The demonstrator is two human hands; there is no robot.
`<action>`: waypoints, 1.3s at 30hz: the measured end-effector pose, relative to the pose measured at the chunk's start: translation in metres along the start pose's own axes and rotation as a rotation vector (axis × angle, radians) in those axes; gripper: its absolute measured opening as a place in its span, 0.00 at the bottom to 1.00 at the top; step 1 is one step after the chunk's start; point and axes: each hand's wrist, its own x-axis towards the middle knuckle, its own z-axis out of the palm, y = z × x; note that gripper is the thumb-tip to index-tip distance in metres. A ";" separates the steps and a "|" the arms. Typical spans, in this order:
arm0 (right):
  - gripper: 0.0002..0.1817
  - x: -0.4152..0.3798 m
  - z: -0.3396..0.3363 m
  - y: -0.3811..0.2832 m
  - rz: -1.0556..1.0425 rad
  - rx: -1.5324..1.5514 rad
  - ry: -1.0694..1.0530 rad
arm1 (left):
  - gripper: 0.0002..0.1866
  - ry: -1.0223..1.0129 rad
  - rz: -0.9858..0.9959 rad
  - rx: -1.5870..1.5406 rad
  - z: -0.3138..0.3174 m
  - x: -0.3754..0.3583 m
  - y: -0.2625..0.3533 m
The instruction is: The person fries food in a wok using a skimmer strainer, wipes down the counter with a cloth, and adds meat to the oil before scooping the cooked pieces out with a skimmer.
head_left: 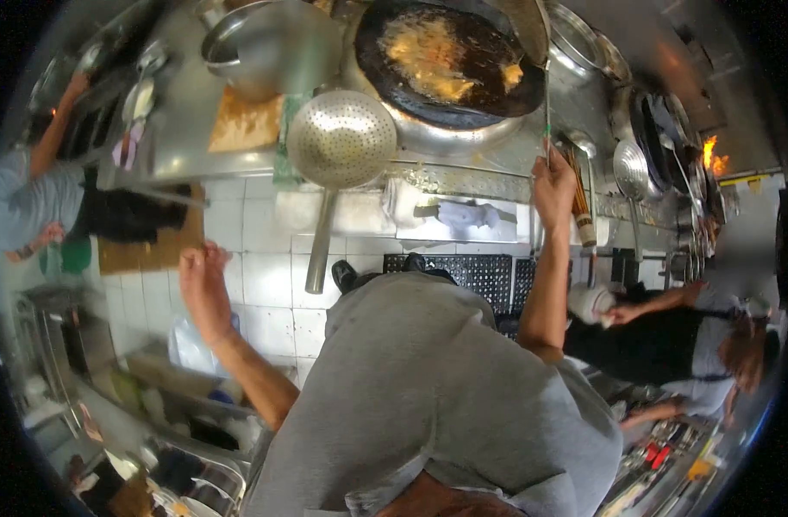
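My right hand [553, 185] is closed around the thin handle of a long-handled wok tool [547, 103]. Its broad, rounded head is over the right side of the wok [368, 65], partly cut off by the top of the view. In the wok, golden-brown food [424, 52] floats in dark, bubbling oil, with a smaller piece near the tool's head. My left hand [204, 289] is in the air at the left, its fingers loosely bent and nothing seen in them. Between my hands, a perforated strainer [342, 138] lies at the counter's edge, its handle pointing toward me.
A metal pot [226, 43] and a stained board [243, 121] are left of the wok. Another skimmer [633, 168] and a ladle [584, 142] are at the right, near flames [713, 157]. One person [45, 198] stands left, another [670, 340] right. A black mat [472, 276] covers some floor.
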 end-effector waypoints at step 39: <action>0.19 0.011 -0.061 -0.038 0.458 0.424 -0.110 | 0.19 -0.849 -0.042 -1.871 0.373 -0.191 0.072</action>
